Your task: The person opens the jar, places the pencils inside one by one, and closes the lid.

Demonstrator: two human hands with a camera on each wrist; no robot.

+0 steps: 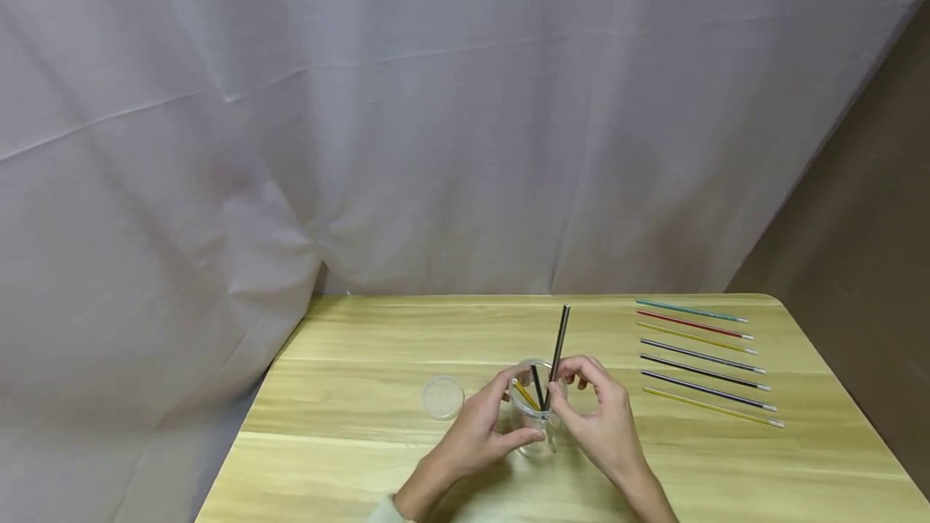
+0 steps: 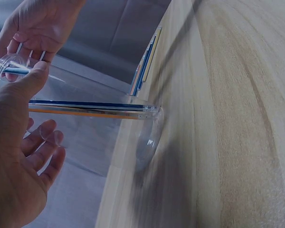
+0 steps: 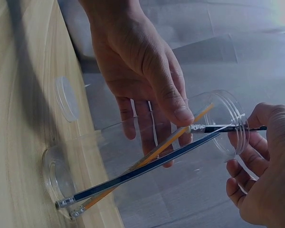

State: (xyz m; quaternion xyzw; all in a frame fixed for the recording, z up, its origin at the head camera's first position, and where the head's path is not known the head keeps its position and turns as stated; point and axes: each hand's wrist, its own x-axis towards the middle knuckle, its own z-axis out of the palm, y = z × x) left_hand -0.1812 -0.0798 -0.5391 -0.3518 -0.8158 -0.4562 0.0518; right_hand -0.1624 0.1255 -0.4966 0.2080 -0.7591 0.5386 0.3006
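Observation:
A clear plastic jar (image 1: 534,449) stands on the table, its mouth uncovered. My left hand (image 1: 475,429) grips the jar near its top, thumb on the near side and fingers round the far side. Inside, a yellow pencil (image 3: 154,153) and a dark pencil (image 3: 133,174) lean crossed, eraser ends on the bottom. Above the mouth, my right hand (image 1: 597,412) pinches a black pencil (image 1: 559,341) between thumb and fingers. Its eraser end reaches down into the jar, well above the bottom, as the right wrist view shows.
Left of the jar lies a round clear lid (image 1: 443,398). Several pencils form a spaced row on the right of the wooden table (image 1: 349,394), among them a green pencil (image 1: 690,311) and a red pencil (image 1: 693,324). A grey curtain (image 1: 450,144) hangs behind.

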